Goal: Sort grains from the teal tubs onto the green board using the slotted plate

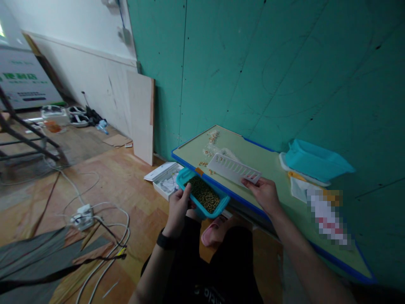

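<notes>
My left hand (181,203) grips the near left side of a teal plastic basket (203,211), thumb over the rim. Dark green beans and paler, yellowish beans (209,200) lie inside it. The basket is held just below the table's near edge. My right hand (263,192) pinches the right end of a white slotted plastic strip (232,170), which lies low over the tabletop. Left of the strip, small yellowish beans (203,164) are scattered near the edge. Farther back sits a patch of pale beans (213,136) with light crumbs.
On the table (264,158), at the right, a light-blue basket (319,159) rests on white trays near cloths. An open white box (163,189) stands on the floor beside the table. Cables and a power strip (82,217) lie at the left; a board (141,118) leans on the wall.
</notes>
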The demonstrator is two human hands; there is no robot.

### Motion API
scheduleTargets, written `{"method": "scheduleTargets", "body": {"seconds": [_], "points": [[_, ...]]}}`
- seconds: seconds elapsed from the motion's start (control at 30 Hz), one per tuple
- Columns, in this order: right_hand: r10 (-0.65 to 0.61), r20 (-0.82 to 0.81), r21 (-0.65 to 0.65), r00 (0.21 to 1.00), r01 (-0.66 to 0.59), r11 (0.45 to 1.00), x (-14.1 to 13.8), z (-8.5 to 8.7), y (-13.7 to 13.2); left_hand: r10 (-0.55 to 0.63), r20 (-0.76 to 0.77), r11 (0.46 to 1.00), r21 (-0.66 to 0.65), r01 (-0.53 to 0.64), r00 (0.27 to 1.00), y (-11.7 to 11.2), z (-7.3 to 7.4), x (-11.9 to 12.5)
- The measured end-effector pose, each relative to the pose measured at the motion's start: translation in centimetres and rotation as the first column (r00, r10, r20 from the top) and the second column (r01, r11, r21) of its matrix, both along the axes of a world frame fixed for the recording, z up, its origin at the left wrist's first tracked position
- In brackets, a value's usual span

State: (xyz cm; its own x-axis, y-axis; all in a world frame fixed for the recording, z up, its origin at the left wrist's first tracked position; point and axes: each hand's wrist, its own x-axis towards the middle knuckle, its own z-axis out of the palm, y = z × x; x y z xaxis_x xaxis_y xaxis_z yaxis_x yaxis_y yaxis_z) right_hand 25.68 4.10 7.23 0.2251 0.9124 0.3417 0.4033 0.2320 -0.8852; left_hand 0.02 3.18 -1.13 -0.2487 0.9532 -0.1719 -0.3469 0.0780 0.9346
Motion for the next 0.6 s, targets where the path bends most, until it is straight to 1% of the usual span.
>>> {"method": "scheduleTargets", "body": {"seconds": [0.1, 0.2, 0.3, 0.47, 0.6], "points": [[0.009, 0.040, 0.007, 0.999, -0.009, 1.000, -0.2, 0.2, -0.2, 0.001, 0.008, 1.000, -0.006, -0.001, 1.000, 0.0, -0.1, 0.0], [0.054, 0.085, 0.008, 0.995, -0.055, 0.998, -0.3, 0.1, -0.5, -0.007, 0.010, 1.000, -0.001, 0.007, 1.000, 0.1, -0.3, 0.0], [0.068, 0.081, 0.020, 0.994, -0.069, 0.997, -0.7, 0.0, -0.4, -0.004, -0.006, 1.000, 0.007, 0.004, 1.000, 0.2, -0.3, -0.1], [0.000, 0.076, 0.106, 0.997, -0.008, 0.994, -2.3, 0.2, 0.6, 0.014, -0.002, 1.000, -0.005, -0.014, 1.000, 0.6, 0.5, -0.7], [-0.014, 0.116, 0.144, 0.993, -0.003, 0.990, -4.0, 0.3, 2.2, 0.012, -0.020, 1.000, 0.021, -0.011, 1.000, 0.9, 1.3, -1.4]]}}
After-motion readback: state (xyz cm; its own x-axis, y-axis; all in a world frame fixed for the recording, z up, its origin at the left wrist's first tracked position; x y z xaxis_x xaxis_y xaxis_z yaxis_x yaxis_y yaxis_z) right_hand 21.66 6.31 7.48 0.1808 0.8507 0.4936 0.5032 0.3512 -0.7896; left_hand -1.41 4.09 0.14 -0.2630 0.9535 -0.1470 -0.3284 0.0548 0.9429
